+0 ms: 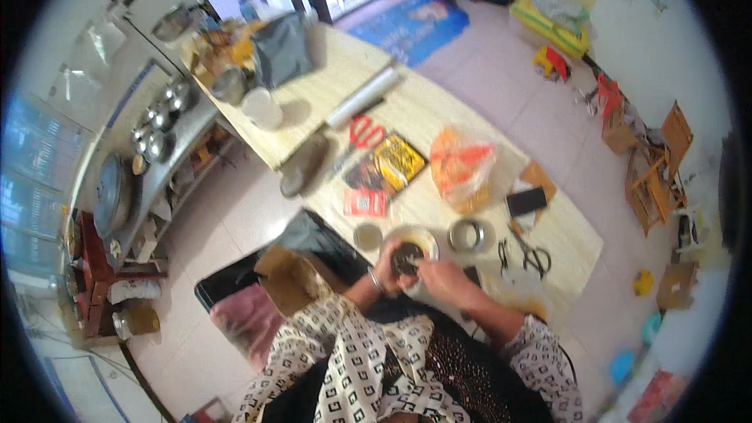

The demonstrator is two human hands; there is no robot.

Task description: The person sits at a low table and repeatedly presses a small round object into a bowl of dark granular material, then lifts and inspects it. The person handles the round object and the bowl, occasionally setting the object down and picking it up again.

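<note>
My left hand [388, 267] is curled around a small round container of dark contents [407, 258], above a pale round dish [430, 239] at the table's near edge. Close against its right side, my right hand [440, 276] has bent fingers at the dark contents; whether it holds a small tool cannot be made out. A round metal ring or tin [466, 236] stands to the right of the dish, and a small round lid or jar [368, 237] to its left. Beyond them lie a red packet [365, 203] and a yellow and black packet [395, 158].
Red-handled scissors [367, 133], a plastic-wrapped orange bag [462, 169], a phone [526, 202] and black-handled scissors [536, 258] lie on the table [578, 247]. A white tub [262, 109] stands farther off. Left is a shelf with metal bowls [155, 144]; a cardboard box [291, 282] is beside my left arm.
</note>
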